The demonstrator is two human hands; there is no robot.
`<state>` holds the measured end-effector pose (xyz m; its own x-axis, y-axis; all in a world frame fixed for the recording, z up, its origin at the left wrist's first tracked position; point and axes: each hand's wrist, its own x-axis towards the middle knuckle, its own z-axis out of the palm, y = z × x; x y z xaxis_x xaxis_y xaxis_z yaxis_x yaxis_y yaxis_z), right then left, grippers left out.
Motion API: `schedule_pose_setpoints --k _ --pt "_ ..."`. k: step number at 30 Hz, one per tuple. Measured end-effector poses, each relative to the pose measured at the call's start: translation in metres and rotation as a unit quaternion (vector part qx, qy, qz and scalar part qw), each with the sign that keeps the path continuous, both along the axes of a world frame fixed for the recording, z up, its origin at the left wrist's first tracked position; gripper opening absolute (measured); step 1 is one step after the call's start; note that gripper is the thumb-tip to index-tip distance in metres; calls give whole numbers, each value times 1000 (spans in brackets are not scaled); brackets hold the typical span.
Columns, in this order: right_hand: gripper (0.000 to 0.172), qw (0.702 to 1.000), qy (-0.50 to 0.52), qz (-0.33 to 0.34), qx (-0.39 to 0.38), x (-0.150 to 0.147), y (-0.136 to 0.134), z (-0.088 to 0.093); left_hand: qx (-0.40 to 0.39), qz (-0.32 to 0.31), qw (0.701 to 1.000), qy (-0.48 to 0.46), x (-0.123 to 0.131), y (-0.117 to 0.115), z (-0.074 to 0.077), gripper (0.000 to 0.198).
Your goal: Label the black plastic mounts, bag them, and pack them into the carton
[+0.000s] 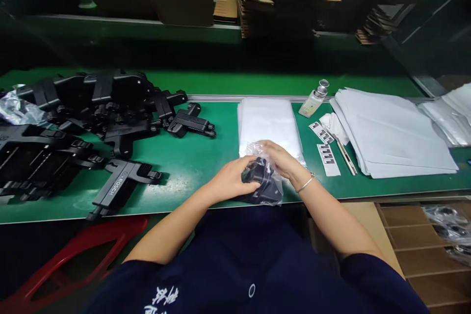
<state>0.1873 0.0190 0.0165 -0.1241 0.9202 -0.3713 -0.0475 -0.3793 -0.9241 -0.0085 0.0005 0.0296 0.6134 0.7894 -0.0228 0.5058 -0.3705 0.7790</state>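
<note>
Green workbench [198, 171], a black part [254, 172] in a clear bag [272, 191] at its near edge.
From where I stand, the left hand [233, 179] grips the part, the right hand [281, 159] holds the bag (other black pieces [106, 91] crowd the bench's left); pale sheets [268, 120] lie stacked just beyond.
</note>
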Motion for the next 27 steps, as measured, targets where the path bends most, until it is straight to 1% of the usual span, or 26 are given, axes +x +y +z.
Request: schedule_pose_setpoints --k 1,2,3,5,6,7,9,10,12,13,14,15,16,17,18,19,20,21,22,23,24,26,27 --pt "40 999 -21 -24 38 7 -6 3 -5 -1 1000 -5 1 3 2 50" --pt "45 994 -55 -30 93 13 -15 8 -9 -13 1000 -7 4 5 5 45" --pt "50 983 -101 -14 153 20 -25 14 -13 -34 999 -7 7 7 9 43" --pt "54 944 -208 59 251 30 -49 30 -19 -73 997 5 19 5 17 46" --pt "53 923 -254 80 277 33 -62 37 -20 -86 996 12 27 3 20 51" --pt "47 910 -283 79 293 37 -73 43 -19 -95 995 14 35 0 23 56" --pt "35 899 -300 37 318 48 -92 50 -8 -117 993 -6 54 -5 25 68" --pt "30 897 -299 13 327 57 -102 53 8 -138 990 -25 62 -7 25 75" --pt "25 893 -311 -44 322 84 -130 59 56 -188 979 -57 77 -9 22 82" --pt "23 888 -331 -88 307 101 -150 63 83 -212 972 -63 82 -8 20 81" --pt "22 875 -362 -152 284 120 -173 68 103 -229 966 -62 85 -6 17 77" --pt "21 843 -402 -244 262 141 -199 73 114 -238 963 -53 87 -4 13 69" --pt "20 787 -442 -355 244 163 -226 79 113 -242 963 -41 86 -1 9 60" --pt "21 702 -481 -470 236 186 -254 84 103 -239 965 -28 85 3 5 52" --pt "22 604 -520 -560 227 210 -279 89 87 -230 969 -14 83 6 0 46" --pt "24 502 -558 -627 208 233 -302 92 65 -221 973 4 81 8 -5 42" --pt "27 423 -597 -662 163 256 -320 92 41 -216 975 23 80 10 -9 40" --pt "29 371 -632 -673 99 277 -335 90 20 -213 976 38 80 11 -12 39" --pt "30 345 -658 -669 28 296 -345 86 3 -210 977 46 81 10 -16 39" --pt "31 337 -671 -659 -37 314 -351 79 -6 -211 976 46 83 9 -18 39" --pt "32 341 -673 -651 -82 329 -354 70 -7 -216 976 39 86 7 -21 40" --pt "35 378 -665 -619 -178 355 -354 50 5 -231 973 26 92 3 -24 40" --pt "34 400 -658 -603 -211 365 -354 40 12 -244 969 28 95 1 -25 40"
